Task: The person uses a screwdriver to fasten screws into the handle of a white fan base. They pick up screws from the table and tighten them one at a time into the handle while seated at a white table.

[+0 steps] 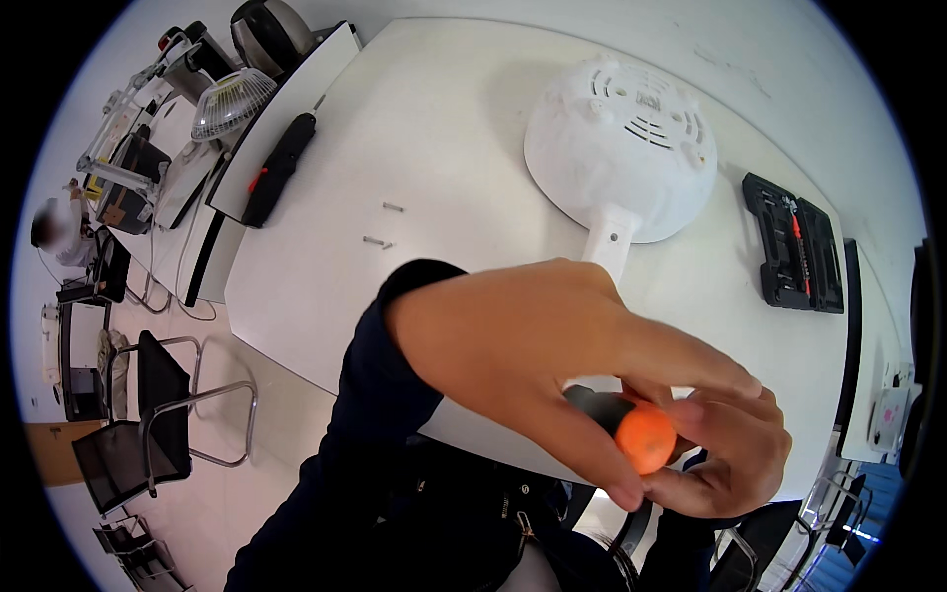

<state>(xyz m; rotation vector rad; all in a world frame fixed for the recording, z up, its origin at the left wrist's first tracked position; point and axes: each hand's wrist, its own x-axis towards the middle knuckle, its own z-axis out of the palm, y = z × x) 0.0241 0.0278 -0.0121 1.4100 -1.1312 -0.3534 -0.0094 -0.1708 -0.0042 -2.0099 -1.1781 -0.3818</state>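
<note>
My left hand (533, 340) reaches across to the right, its thumb and fingers curved around a dark grey handle with a rounded orange end (646, 437). It looks like a screwdriver handle; any shaft is hidden. My right hand (730, 444) closes on the same handle from the right, fingertips against the orange end. Beyond my hands, a white round appliance (617, 158) lies bottom up, showing vent slots and small feet. Its short handle (610, 237) points toward me, with a screw hole in it. Several small screws (378, 241) lie on the white table (434, 118).
A black electric screwdriver (281, 168) lies at the table's left edge. To the right, an open black tool case (797, 242) holds bits and a red piece. A lamp (232, 104) and a kettle (271, 37) stand far left. Chairs (163, 414) and a seated person (61, 232) are beyond.
</note>
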